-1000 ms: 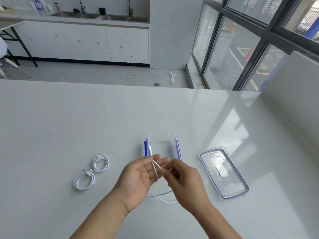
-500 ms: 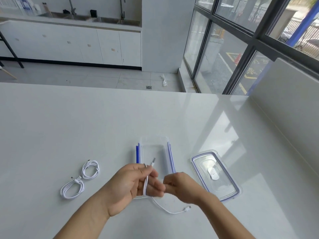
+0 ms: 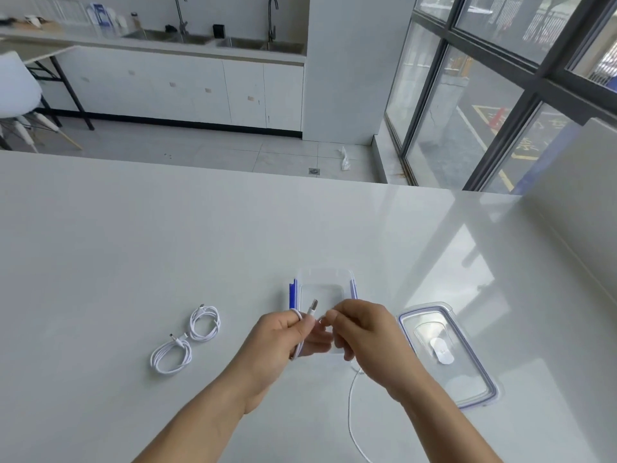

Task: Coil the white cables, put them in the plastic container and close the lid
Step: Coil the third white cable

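Observation:
My left hand (image 3: 278, 342) grips loops of a white cable (image 3: 351, 406), whose plug end sticks up above my fingers. My right hand (image 3: 364, 332) pinches the same cable just to the right of the left hand, and the cable's loose tail hangs down toward the table's near edge. Both hands hover over the near end of the clear plastic container (image 3: 325, 282) with blue side clips, which stands open. Its clear lid (image 3: 447, 352) with a blue seal lies flat to the right. Two coiled white cables (image 3: 204, 323) (image 3: 171, 357) lie to the left.
The white table (image 3: 133, 245) spreads wide on all sides. A white partition (image 3: 584, 195) rises along its right side. Beyond the far edge are a tiled floor, cabinets with sinks and large windows.
My hands rose and came closer together in front of the container. More cable is wound around my left hand, and the tail now hangs below my right wrist. The camera tilted slightly.

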A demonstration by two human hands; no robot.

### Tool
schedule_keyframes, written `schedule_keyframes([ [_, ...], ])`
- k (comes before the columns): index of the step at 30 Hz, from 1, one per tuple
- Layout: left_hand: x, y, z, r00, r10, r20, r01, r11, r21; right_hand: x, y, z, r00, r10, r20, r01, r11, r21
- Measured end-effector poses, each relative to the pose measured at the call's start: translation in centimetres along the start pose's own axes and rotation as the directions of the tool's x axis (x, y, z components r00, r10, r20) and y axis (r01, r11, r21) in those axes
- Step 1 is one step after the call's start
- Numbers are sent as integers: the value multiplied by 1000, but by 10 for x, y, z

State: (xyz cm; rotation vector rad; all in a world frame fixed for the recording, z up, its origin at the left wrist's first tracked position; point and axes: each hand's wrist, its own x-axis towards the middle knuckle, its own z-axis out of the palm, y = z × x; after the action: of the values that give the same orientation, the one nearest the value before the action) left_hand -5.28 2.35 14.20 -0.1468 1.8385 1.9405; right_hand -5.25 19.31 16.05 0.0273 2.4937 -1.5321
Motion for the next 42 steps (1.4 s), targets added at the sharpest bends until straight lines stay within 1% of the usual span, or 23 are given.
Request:
schedule_keyframes([
  [3,-1,0,2,1000,21,-15,-21,1000,-5,-4,0,7,993,-68,-101,59,994,-91],
  [5,1,-2,6,999,35,-40,-36,998,-43,-6,1,11,979,-133,-157,105,979,-172],
  [6,2,-2,8,996,45,-75,-50,997,-61,-7,2,15,968,-192,-160,150,958,-245],
  [8,4,-4,13,989,51,-141,-69,990,-123,-13,4,27,935,-338,-104,275,879,-390],
  [9,5,-4,14,989,28,-142,-60,972,-227,-16,8,36,919,-387,-72,320,841,-437],
  [10,5,-3,15,993,-22,-115,-24,924,-382,-20,12,45,906,-419,-55,345,810,-473],
  [11,4,0,15,996,-66,-58,27,859,-512,-23,15,53,893,-447,-55,361,784,-505],
  [12,1,3,14,997,-79,-4,60,794,-605,-26,18,58,880,-470,-61,376,770,-515],
  [13,-1,6,12,997,-74,34,78,748,-659,-29,21,61,865,-494,-82,390,768,-508],
  [16,-5,10,5,996,-18,85,76,650,-756,-34,31,60,815,-547,-190,405,772,-490],
  [19,-8,11,0,990,49,132,81,573,-816,-36,41,58,817,-535,-214,414,804,-427],
  [22,-10,13,-1,977,115,182,92,538,-838,-34,48,55,865,-481,-141,418,848,-328],
  [25,-12,15,-3,966,148,211,93,563,-822,-27,56,49,916,-401,-13,395,906,-155],
  [27,-14,18,-7,963,143,227,90,625,-775,-21,62,40,945,-320,71,327,936,-131],
  [29,-15,21,-13,957,120,264,91,738,-668,-12,68,27,967,-223,119,239,960,-145],
  [31,-15,22,-19,945,72,320,83,891,-447,-3,70,12,976,-165,140,191,961,-199],
  [32,-15,22,-22,936,40,351,73,951,-302,2,69,5,976,-156,152,191,949,-250],
  [33,-15,22,-23,928,6,372,54,987,-150,7,65,-2,974,-146,175,196,929,-314],
  [35,-17,24,-22,917,-43,397,2,995,102,18,55,-16,969,-111,222,209,847,-488],
  [37,-19,26,-17,906,-90,413,-23,966,259,23,39,-26,967,-96,234,225,752,-620],
  [38,-19,26,-14,905,-119,409,-26,943,332,24,30,-29,968,-102,228,228,734,-640],
  [40,-17,25,-10,905,-182,384,-17,887,462,23,13,-30,972,-127,197,224,753,-619],
  [42,-16,23,-8,908,-228,351,6,846,532,17,-4,-27,977,-134,168,208,787,-581],
])
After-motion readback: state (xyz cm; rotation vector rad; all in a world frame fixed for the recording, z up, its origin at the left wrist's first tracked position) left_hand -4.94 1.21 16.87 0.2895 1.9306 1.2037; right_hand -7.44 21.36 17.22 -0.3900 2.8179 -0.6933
